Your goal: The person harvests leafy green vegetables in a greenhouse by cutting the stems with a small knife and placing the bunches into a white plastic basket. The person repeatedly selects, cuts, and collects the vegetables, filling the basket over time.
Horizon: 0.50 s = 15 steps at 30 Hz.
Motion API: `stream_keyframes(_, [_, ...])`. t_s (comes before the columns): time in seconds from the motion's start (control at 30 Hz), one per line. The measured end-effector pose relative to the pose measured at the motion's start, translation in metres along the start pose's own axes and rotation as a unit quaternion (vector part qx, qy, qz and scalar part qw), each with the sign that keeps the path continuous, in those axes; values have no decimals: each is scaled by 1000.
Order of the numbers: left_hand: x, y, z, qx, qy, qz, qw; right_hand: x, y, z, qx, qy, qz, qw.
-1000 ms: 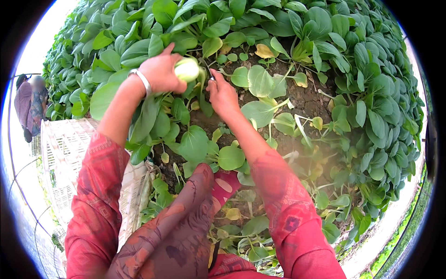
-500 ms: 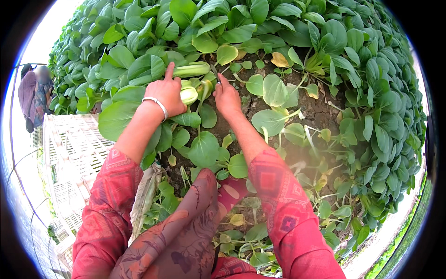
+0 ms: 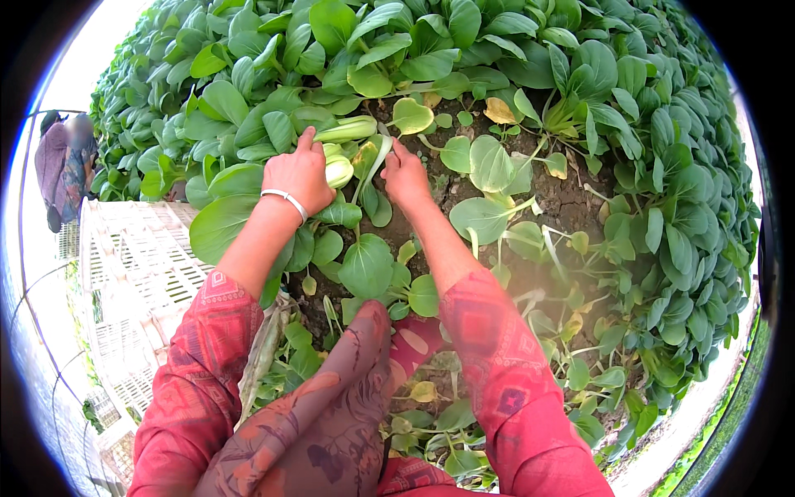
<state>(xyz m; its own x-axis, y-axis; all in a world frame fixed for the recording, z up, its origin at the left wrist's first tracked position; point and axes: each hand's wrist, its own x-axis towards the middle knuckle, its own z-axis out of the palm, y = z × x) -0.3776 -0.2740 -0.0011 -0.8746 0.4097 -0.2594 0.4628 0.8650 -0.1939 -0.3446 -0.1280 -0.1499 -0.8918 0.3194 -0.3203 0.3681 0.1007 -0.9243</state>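
Down at twelve o'clock from my knees, in the vegetable bed, my left hand (image 3: 300,174) has its grip wrapped around the pale stalk base of a bok choy plant (image 3: 339,170), fingers curled over it, thumb side hidden from me. Its leaves splay out toward one o'clock over the dark soil (image 3: 571,203). My right hand (image 3: 406,176) sits just beside the plant at three o'clock of it, fingers pressed down near the root; whether that grip is closed on a stem or tool I cannot tell, since the fingertips are tucked under leaves.

I judge the plant light, crisp and easily bruised: the stalks will snap if bent, and the leaves tear. The firm white base is the place to hold, low and close to the ground.

Both forearms reach straight ahead, bare from the red patterned sleeves (image 3: 207,348), a bangle (image 3: 286,199) on my left wrist. A white plastic crate (image 3: 132,265) stands at nine o'clock, beside the bed.
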Motion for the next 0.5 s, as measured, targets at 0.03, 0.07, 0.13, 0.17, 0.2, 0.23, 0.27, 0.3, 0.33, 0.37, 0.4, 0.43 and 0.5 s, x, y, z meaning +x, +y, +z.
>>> stream_keyframes(0.03, [0,1,1,-1,5,-3,1000,2,-3,-1,-15,-4,0,1000])
stream_keyframes(0.07, [-1,3,2,-1,9,-6,1000,5,-8,0,-29,-8,0,1000])
stream_keyframes(0.13, [3,7,0,-6,18,-6,1000,14,-5,-2,-68,4,-24,997])
stream_keyframes(0.17, [4,11,-3,-12,21,-2,1000,17,-1,-6,-94,19,-46,994])
stream_keyframes(0.2, [2,11,1,-19,18,-4,1000,18,7,-5,-121,27,-65,990])
stream_keyframes(0.23, [-4,9,3,-25,37,-4,999,7,7,-2,-146,55,-83,984])
stream_keyframes(0.27, [-7,7,5,-34,46,-6,998,-3,7,-3,-107,61,-83,989])
stream_keyframes(0.3, [-16,7,5,-46,48,-11,998,-19,4,-7,-71,62,-77,993])
stream_keyframes(0.33, [-26,7,3,-57,51,-16,997,-34,-3,-13,-35,63,-73,995])
stream_keyframes(0.37, [-37,10,0,-61,98,-2,993,-46,-9,-24,-12,76,-75,994])
stream_keyframes(0.4, [-46,17,-6,-79,144,20,986,-55,-13,-36,53,107,-87,989])
stream_keyframes(0.43, [-55,21,-10,-94,189,38,977,-67,-23,-47,73,125,-70,987])
stream_keyframes(0.5, [-76,30,-21,-128,273,64,951,-94,-43,-69,100,150,-48,982])
